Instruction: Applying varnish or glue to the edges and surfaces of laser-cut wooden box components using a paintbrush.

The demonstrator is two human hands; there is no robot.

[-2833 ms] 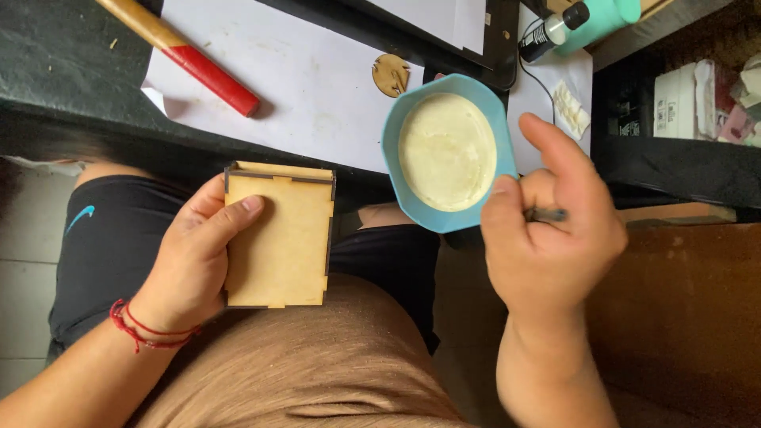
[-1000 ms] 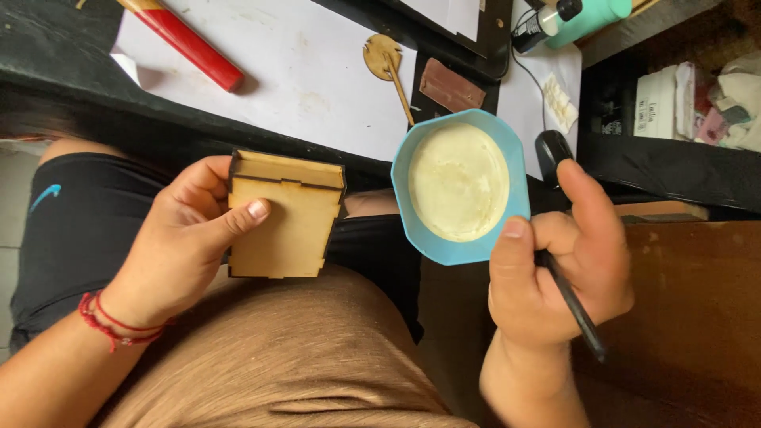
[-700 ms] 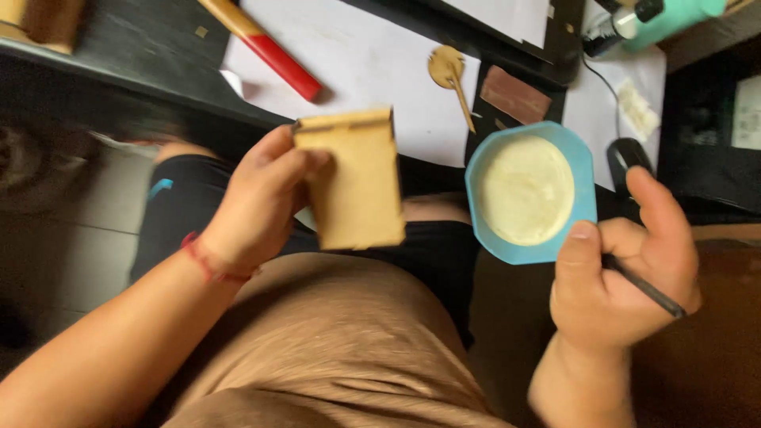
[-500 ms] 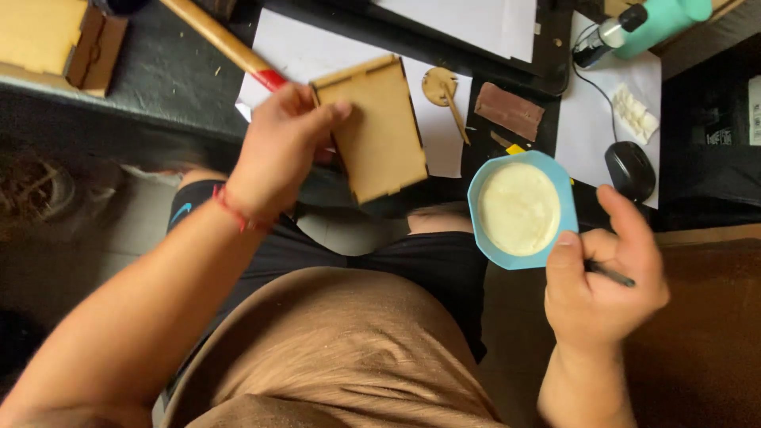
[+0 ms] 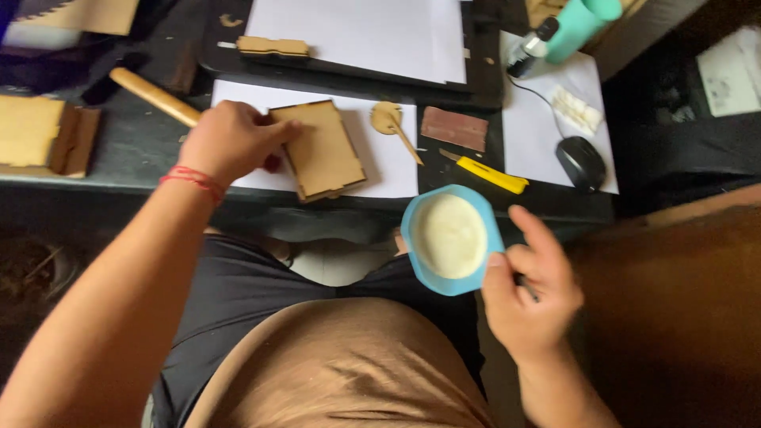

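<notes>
My left hand (image 5: 230, 143) reaches out over the desk and rests on a small thin-wood box (image 5: 321, 150), which lies on a white sheet of paper (image 5: 388, 170). A red thread is tied round that wrist. My right hand (image 5: 531, 293) holds a blue bowl (image 5: 452, 238) of pale cream-coloured paste over my lap, thumb on the rim. A thin dark stick sits between the fingers of the same hand, mostly hidden.
On the dark desk lie a red-handled tool with a wooden shaft (image 5: 154, 95), a small wooden spoon shape (image 5: 392, 123), a brown block (image 5: 453, 127), a yellow utility knife (image 5: 491, 174), a black mouse (image 5: 580, 162), a teal bottle (image 5: 575, 28) and more wooden parts (image 5: 43, 135).
My left hand carried the wooden box from my lap up to the desk and laid it on the paper. The right hand kept the bowl and moved slightly lower.
</notes>
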